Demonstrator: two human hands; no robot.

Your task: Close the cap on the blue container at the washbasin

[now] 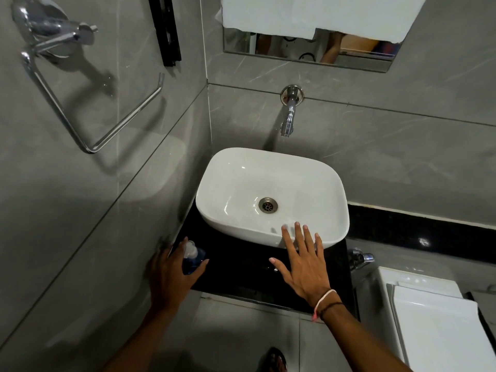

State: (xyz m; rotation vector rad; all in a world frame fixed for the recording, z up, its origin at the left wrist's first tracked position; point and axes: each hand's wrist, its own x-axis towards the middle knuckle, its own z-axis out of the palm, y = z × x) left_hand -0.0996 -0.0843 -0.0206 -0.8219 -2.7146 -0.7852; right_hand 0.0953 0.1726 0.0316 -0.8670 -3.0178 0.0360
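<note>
A small blue container (193,260) with a clear whitish cap (190,249) stands on the black counter (236,267) at the left of the white washbasin (271,194). My left hand (171,275) wraps around it from the left, fingers and thumb on its sides. I cannot tell whether the cap is open or closed. My right hand (300,259) hovers flat with fingers spread over the basin's front rim and the counter, holding nothing.
A chrome tap (288,114) juts from the grey tiled wall above the basin. A chrome towel ring (88,103) hangs on the left wall. A mirror (308,49) is above. A white toilet cistern (429,312) stands at the lower right.
</note>
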